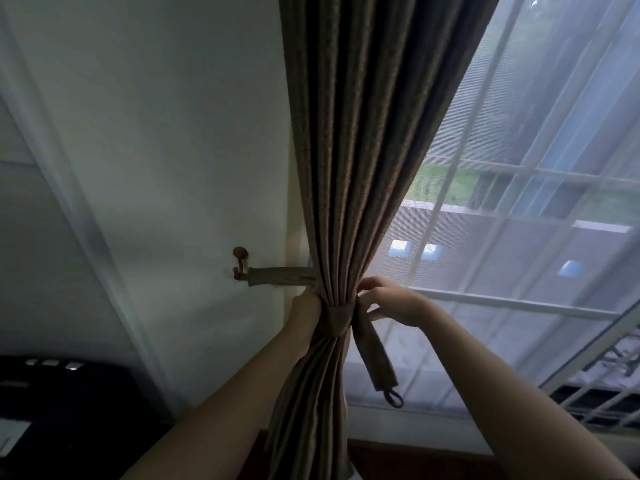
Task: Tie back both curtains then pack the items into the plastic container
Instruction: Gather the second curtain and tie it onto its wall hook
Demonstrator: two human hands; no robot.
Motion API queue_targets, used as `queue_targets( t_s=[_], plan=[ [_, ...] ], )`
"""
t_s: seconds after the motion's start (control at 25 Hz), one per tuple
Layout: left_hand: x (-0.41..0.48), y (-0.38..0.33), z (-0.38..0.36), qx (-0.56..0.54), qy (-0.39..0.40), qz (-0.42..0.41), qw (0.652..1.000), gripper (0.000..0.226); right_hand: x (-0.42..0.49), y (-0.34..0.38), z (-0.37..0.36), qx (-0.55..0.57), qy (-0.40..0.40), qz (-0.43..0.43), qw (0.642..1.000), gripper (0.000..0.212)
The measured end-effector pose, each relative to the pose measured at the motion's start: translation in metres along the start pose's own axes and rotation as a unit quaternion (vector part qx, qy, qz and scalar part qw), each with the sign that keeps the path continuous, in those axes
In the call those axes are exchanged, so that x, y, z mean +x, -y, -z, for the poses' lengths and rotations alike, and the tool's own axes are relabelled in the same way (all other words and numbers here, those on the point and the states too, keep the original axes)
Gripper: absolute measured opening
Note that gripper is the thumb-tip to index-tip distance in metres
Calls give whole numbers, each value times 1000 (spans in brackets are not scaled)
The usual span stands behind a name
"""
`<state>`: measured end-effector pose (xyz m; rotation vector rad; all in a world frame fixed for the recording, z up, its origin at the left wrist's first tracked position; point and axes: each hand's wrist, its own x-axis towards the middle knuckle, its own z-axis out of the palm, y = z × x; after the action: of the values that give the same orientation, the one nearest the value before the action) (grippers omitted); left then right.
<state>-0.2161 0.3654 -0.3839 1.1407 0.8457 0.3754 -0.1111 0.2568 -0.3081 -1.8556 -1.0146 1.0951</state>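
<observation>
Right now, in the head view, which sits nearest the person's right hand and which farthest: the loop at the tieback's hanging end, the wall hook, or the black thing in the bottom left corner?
From the right hand:
1. The loop at the tieback's hanging end, just below the hand.
2. The wall hook, to the left, past the curtain.
3. The black thing, far left and low in the corner.

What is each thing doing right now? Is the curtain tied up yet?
Curtain: gathered into a bunch, wrapped by the tieback.
Tieback: one end on the hook, free end with its loop hanging loose, not yet hooked.
Hook: on the wall, holding one tieback end.
Left hand: gripping the bunched curtain.
Right hand: fingers on the tieback.
</observation>
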Motion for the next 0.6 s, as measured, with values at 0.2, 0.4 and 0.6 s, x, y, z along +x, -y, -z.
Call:
queue_targets(
  t_s=[0.2, 0.4, 0.6],
  plan=[
    [-13, -7, 3, -28, 16, -88, 996, 19, 6, 3, -6, -78, -38, 33, 996, 23],
    [-42, 18, 14, 108, -12, -202, 973, 8, 21, 7, -21, -131, -128, 51, 982, 32],
    [-56, 35, -1, 325, -52, -319, 889, 54, 16, 11, -18, -76, -11, 13, 997, 33]
  ],
)
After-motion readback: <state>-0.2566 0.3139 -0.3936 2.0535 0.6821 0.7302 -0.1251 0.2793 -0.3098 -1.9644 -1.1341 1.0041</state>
